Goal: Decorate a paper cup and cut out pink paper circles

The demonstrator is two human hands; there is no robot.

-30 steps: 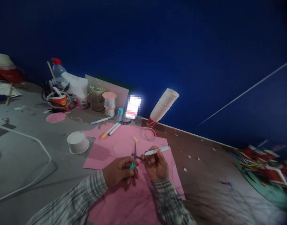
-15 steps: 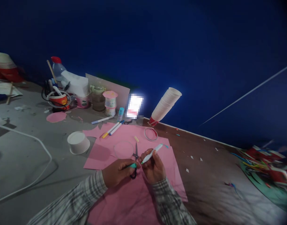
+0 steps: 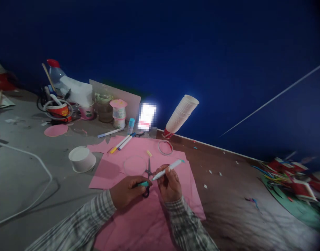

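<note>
Pen (image 3: 167, 170) and cap (image 3: 143, 184) were held apart over paper (image 3: 141, 223)
Cap was pinched by left hand (image 3: 126, 191), pen by right hand (image 3: 171, 188), bare tip (image 3: 153, 179) near the cap; paper could have been smudged if the pen were let slip

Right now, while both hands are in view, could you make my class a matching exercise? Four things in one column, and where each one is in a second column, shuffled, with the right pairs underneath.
Things
1. teal cap
2. uncapped marker
3. scissors with a pointed blade
4. white tub

Places
A. lying on the pink paper
B. held in the right hand
C. rim-down on the grey tabletop
D. held in the left hand

Right pairs
1-D, 2-B, 3-A, 4-C
</note>
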